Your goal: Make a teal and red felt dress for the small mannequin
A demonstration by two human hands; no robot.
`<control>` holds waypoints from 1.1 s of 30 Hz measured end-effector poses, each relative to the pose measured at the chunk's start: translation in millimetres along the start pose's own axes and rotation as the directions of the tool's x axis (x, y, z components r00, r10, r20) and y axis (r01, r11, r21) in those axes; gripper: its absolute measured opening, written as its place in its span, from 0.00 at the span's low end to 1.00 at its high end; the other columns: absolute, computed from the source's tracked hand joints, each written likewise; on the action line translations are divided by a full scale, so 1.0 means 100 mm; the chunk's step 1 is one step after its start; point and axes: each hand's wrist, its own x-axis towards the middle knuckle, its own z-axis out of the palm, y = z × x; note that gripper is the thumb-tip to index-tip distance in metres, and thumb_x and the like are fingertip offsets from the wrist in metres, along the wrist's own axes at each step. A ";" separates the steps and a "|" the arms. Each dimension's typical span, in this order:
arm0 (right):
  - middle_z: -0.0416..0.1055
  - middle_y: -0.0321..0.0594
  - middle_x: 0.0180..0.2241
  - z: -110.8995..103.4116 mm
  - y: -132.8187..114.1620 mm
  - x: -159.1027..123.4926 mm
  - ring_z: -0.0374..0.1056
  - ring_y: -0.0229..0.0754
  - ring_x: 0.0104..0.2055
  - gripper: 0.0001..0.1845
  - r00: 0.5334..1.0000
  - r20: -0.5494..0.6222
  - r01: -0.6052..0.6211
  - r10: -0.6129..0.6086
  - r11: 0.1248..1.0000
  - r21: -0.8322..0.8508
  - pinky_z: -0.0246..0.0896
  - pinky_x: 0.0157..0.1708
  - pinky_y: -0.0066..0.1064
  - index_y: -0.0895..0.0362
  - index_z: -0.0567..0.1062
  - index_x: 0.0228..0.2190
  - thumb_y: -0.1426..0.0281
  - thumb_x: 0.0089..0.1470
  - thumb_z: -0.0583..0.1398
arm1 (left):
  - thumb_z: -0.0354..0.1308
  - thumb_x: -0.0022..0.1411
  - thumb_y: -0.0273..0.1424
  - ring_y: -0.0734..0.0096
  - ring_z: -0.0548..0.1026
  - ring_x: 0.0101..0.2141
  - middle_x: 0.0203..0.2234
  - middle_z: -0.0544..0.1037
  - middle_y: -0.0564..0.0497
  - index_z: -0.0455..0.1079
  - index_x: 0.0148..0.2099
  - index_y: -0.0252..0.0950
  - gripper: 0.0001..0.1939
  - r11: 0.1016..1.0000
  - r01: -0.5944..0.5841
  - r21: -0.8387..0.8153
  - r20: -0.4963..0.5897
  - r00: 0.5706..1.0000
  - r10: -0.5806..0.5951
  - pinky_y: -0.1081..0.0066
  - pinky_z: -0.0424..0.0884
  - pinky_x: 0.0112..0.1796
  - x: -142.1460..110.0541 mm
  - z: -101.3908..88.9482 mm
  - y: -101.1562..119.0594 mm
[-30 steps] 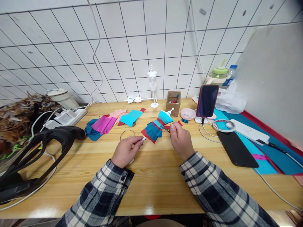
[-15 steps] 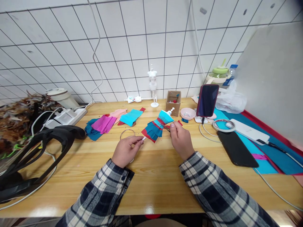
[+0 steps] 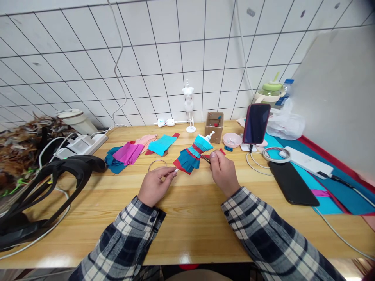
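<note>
I have the left hand (image 3: 154,185) clamped on the white stem (image 3: 176,169) of the mannequin (image 3: 209,136), the right hand (image 3: 224,171) clamped on tweezers (image 3: 206,159) at its dress (image 3: 192,154), near and left of the box (image 3: 214,136)

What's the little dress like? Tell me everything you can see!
The dress looks like crinkly paper or thin cloth: turquoise top, red band and pleated teal skirt with red at the hem. It's on a small white mannequin, tilted, neck up to the right, over the table. The left hand pinches a white stem by the hem; the right hand holds a thin, dark tool with its tip at the waist.
</note>
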 end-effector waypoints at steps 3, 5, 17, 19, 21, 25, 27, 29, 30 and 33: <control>0.67 0.34 0.20 0.00 0.00 0.00 0.61 0.39 0.22 0.19 1.000 -0.006 0.005 -0.005 1.000 0.007 0.47 0.25 0.30 0.53 0.65 0.27 0.61 0.65 0.44 | 0.56 0.62 0.38 0.64 0.79 0.35 0.34 0.82 0.46 0.78 0.42 0.36 0.14 1.000 0.005 -0.001 -0.003 1.000 -0.005 0.67 0.72 0.38 0.00 0.01 0.00; 0.67 0.34 0.20 0.01 0.00 -0.01 0.61 0.39 0.22 0.19 1.000 -0.008 0.006 -0.006 1.000 0.010 0.47 0.24 0.30 0.53 0.65 0.27 0.61 0.65 0.44 | 0.56 0.62 0.38 0.65 0.79 0.35 0.34 0.82 0.47 0.78 0.42 0.36 0.14 1.000 0.003 -0.004 -0.003 1.000 -0.003 0.68 0.72 0.38 0.01 0.01 0.00; 0.68 0.34 0.20 0.01 0.01 0.00 0.62 0.39 0.22 0.18 1.000 -0.013 0.011 -0.012 1.000 -0.019 0.47 0.25 0.29 0.53 0.66 0.28 0.61 0.65 0.44 | 0.57 0.62 0.37 0.66 0.78 0.34 0.33 0.82 0.47 0.78 0.42 0.35 0.14 1.000 0.000 -0.025 -0.001 1.000 0.000 0.69 0.72 0.37 -0.01 -0.01 0.03; 0.68 0.34 0.21 0.01 0.01 0.00 0.62 0.39 0.22 0.18 1.000 -0.012 0.008 -0.009 1.000 -0.010 0.47 0.25 0.29 0.53 0.66 0.28 0.61 0.65 0.44 | 0.57 0.62 0.37 0.66 0.78 0.34 0.34 0.82 0.47 0.78 0.42 0.34 0.14 1.000 -0.004 -0.024 0.000 1.000 0.004 0.69 0.72 0.37 -0.01 -0.01 0.03; 0.68 0.34 0.21 0.01 0.00 0.00 0.62 0.39 0.22 0.18 1.000 -0.013 0.010 -0.010 1.000 -0.001 0.47 0.25 0.29 0.53 0.66 0.28 0.61 0.65 0.44 | 0.57 0.62 0.38 0.66 0.78 0.34 0.33 0.82 0.47 0.78 0.42 0.34 0.14 1.000 -0.008 -0.021 0.003 1.000 0.008 0.69 0.72 0.37 0.00 -0.01 0.03; 0.69 0.34 0.21 0.02 0.01 0.00 0.62 0.40 0.22 0.18 1.000 -0.019 0.010 -0.010 1.000 0.004 0.47 0.25 0.29 0.53 0.66 0.28 0.61 0.65 0.45 | 0.57 0.62 0.38 0.66 0.78 0.34 0.33 0.82 0.47 0.78 0.41 0.35 0.14 1.000 -0.010 -0.016 0.007 1.000 0.010 0.69 0.72 0.37 0.00 0.00 0.03; 0.69 0.34 0.21 0.03 0.01 0.00 0.62 0.39 0.22 0.18 1.000 -0.013 -0.001 0.001 1.000 0.024 0.48 0.25 0.29 0.53 0.66 0.28 0.61 0.65 0.45 | 0.57 0.62 0.38 0.66 0.78 0.34 0.33 0.82 0.47 0.78 0.41 0.35 0.13 1.000 -0.009 -0.014 0.010 1.000 0.009 0.69 0.72 0.37 0.00 0.00 0.02; 0.69 0.34 0.21 0.04 0.02 0.00 0.62 0.39 0.22 0.19 1.000 0.001 -0.018 0.018 0.998 0.063 0.48 0.24 0.29 0.53 0.66 0.28 0.60 0.65 0.44 | 0.57 0.62 0.37 0.66 0.78 0.34 0.33 0.82 0.47 0.78 0.41 0.35 0.13 1.000 -0.015 -0.013 0.007 1.000 0.015 0.69 0.72 0.37 -0.01 0.00 0.02; 0.68 0.34 0.21 0.04 0.03 0.00 0.62 0.39 0.22 0.19 1.000 0.010 -0.029 0.028 0.996 0.083 0.48 0.24 0.29 0.53 0.66 0.28 0.59 0.65 0.44 | 0.57 0.62 0.37 0.66 0.78 0.34 0.33 0.82 0.47 0.78 0.41 0.35 0.13 1.000 -0.020 -0.013 0.002 1.000 0.020 0.69 0.72 0.37 -0.01 -0.01 0.02; 0.66 0.33 0.19 0.06 0.04 0.01 0.63 0.39 0.22 0.20 0.998 0.031 -0.062 0.058 0.988 0.140 0.48 0.24 0.29 0.53 0.66 0.28 0.57 0.65 0.44 | 0.57 0.62 0.37 0.66 0.78 0.34 0.33 0.82 0.47 0.78 0.41 0.35 0.13 0.999 -0.029 -0.015 -0.005 1.000 0.029 0.69 0.72 0.37 0.00 0.00 0.00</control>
